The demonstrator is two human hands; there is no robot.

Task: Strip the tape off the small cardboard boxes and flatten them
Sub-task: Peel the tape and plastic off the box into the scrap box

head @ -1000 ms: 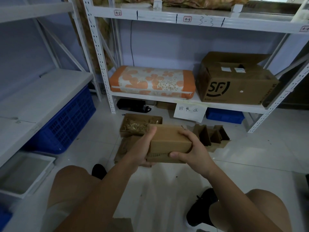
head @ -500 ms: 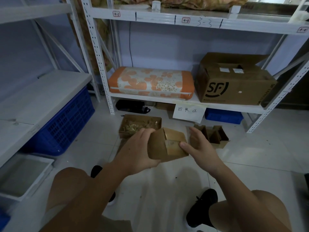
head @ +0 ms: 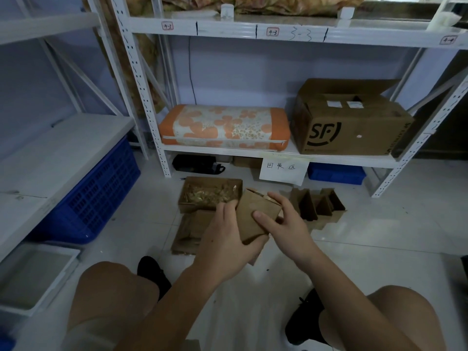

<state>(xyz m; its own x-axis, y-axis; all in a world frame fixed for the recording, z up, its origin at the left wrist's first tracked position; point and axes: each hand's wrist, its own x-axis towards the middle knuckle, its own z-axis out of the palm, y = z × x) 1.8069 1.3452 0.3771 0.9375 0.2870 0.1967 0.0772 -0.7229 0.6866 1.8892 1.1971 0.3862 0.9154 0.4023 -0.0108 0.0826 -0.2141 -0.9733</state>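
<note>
Both the left hand (head: 225, 239) and right hand (head: 285, 224) clasp the small box (head: 255, 214) between them

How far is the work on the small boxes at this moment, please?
Looks done: flattened cardboard lies on the floor, and an open box holds what looks like stripped tape. In hand: the left hand grips a small box while the right hand works at its top end. Left: this box, not yet flat, and the folded boxes standing to the right.
</note>
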